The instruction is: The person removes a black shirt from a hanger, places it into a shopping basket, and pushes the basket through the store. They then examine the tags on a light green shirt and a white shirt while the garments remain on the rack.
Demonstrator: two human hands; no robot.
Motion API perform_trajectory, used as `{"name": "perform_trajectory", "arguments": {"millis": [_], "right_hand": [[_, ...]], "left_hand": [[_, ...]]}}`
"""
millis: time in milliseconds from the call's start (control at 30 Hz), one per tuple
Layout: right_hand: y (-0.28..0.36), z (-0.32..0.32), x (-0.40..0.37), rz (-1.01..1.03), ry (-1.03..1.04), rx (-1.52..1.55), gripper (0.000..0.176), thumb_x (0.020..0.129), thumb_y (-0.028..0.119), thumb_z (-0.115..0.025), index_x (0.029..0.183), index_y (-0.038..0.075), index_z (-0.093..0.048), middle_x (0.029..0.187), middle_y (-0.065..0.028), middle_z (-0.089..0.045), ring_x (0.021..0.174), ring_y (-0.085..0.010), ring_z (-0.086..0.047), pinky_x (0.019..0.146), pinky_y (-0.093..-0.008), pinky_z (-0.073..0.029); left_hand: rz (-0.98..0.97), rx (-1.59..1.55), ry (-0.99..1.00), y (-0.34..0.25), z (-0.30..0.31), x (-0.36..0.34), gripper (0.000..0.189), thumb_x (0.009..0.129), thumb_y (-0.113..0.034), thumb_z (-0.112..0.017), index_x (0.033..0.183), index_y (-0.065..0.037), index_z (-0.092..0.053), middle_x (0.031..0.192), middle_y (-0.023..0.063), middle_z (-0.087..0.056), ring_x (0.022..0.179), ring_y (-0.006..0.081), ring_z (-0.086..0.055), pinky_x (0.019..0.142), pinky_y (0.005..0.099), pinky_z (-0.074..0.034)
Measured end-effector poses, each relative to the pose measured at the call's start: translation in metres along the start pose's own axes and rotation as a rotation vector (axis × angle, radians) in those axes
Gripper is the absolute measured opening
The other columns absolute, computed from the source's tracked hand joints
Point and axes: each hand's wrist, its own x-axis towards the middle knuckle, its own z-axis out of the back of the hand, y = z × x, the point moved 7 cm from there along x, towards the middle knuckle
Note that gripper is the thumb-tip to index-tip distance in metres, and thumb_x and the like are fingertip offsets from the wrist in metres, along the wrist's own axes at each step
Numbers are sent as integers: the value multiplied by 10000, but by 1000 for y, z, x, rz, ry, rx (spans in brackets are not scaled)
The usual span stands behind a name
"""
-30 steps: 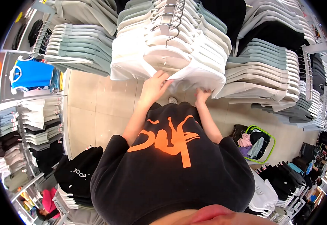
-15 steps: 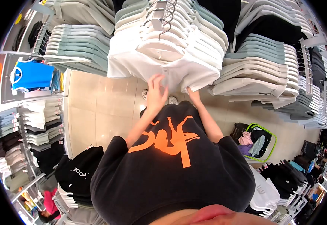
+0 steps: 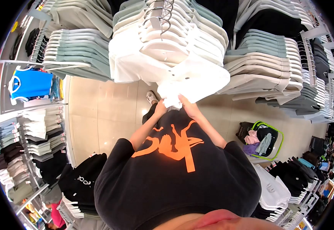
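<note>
A white shirt [image 3: 197, 74] hangs on a white hanger [image 3: 163, 48] at the front of the middle rail [image 3: 156, 21]. Small dark button-like dots show below its neckline. Part of the fabric is drawn towards me and bunched just in front of my waist. My left hand [image 3: 161, 109] is closed on the left edge of that bunch. Against its right side, my right hand [image 3: 189, 108] grips the same cloth between thumb and fingers. The fingertips are partly hidden by the fabric.
Pale green and beige garments [image 3: 79, 50] hang to the left, and similar ones [image 3: 266, 65] to the right. On the tiled floor [image 3: 98, 115] at the right stands a green-rimmed basket [image 3: 279, 145] with clothes inside. Behind me are racks with black shirts [image 3: 84, 174] and white shirts [image 3: 270, 189].
My hands have come together and pulled the white shirt's fabric down towards my waist. My left hand, with spread fingers before, has closed on the cloth. My right hand has moved left.
</note>
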Motion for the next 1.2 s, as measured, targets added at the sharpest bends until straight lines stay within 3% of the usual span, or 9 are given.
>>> {"name": "perform_trajectory", "arguments": {"millis": [133,200,400,500,667,767,933,1067,1200], "right_hand": [[26,-2,-1,73,-64,334,311,889,182,-413,1139,-2,-424,1078,-86,-510,1038,-175,-464,913,-323,-339],[31,2,-1,104,-133,379,316,895,206,-399,1144,13,-414,1073,-86,-509,1028,-193,-474,901,-335,-355],[25,-5,-3,161,-170,329,310,888,218,-413,1120,13,-418,1042,-100,-553,966,-194,-517,839,-343,-400],[-13,-2,-11,-25,-329,-3,325,876,239,-439,1115,20,-412,1030,-89,-572,916,-173,-535,820,-322,-400],[-54,-43,-25,67,-240,-274,566,775,166,-610,1234,24,-312,1143,-138,-472,1090,-222,-439,891,-322,-360],[-60,-70,-28,127,-239,-211,537,774,162,-612,1216,25,-338,1149,-141,-470,1085,-212,-443,889,-317,-360],[-13,-130,-41,198,-42,-188,371,781,105,-593,1101,28,-422,964,-65,-556,909,-129,-512,794,-260,-404],[-17,-165,-50,111,-86,-95,247,788,104,-590,996,39,-474,840,-13,-583,777,-80,-530,697,-220,-423],[-28,-202,-62,42,-39,30,100,806,79,-556,887,28,-527,832,-17,-583,769,-61,-536,676,-210,-428]], "left_hand": [[339,300,99,-9,19,-17,341,815,-288,-413,966,-15,-550,881,218,-581,841,374,-544,718,418,-422],[348,248,90,-3,28,-22,347,818,-297,-412,968,-15,-549,881,221,-579,849,378,-538,715,423,-419],[97,137,48,-28,58,-23,340,791,-287,-456,936,4,-556,862,233,-575,849,394,-529,709,406,-421],[12,148,94,-53,67,-18,340,784,-298,-471,921,-2,-566,848,238,-572,844,402,-524,697,405,-424],[-30,-302,117,-159,103,-24,280,760,-180,-506,898,57,-564,755,125,-604,724,149,-554,645,285,-437],[-27,-189,157,-197,133,-36,276,765,-180,-503,922,39,-560,786,119,-605,734,154,-559,646,279,-437],[142,-681,169,-197,171,-56,273,782,-177,-501,982,7,-530,827,59,-580,724,135,-553,641,273,-443],[316,-935,337,-187,181,-73,317,811,-255,-512,1001,-1,-521,852,67,-581,739,150,-572,637,267,-463],[348,-1160,403,-204,186,-99,320,836,-300,-501,981,-16,-526,826,46,-581,684,98,-561,589,231,-455]]}}
